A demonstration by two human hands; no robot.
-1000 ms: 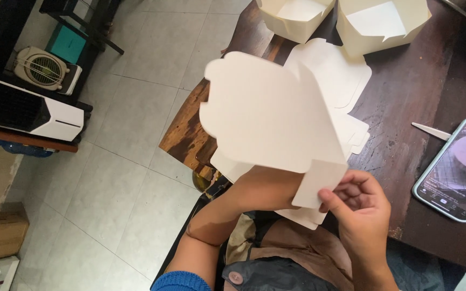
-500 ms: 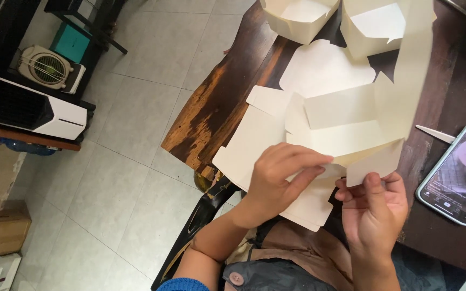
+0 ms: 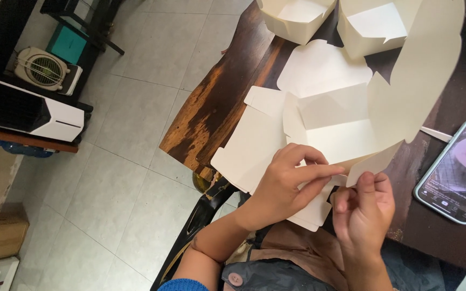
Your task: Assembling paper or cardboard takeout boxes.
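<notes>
Between my left hand (image 3: 284, 186) and right hand (image 3: 363, 207), both pinching its near flaps: one half-folded carton blank (image 3: 346, 121); beyond, two finished cartons (image 3: 297, 19), one phone (image 3: 457, 170).

2 hands (image 3: 292, 183), 2 folded boxes (image 3: 297, 19), 1 half-folded box (image 3: 346, 124), 1 phone (image 3: 459, 170)
</notes>
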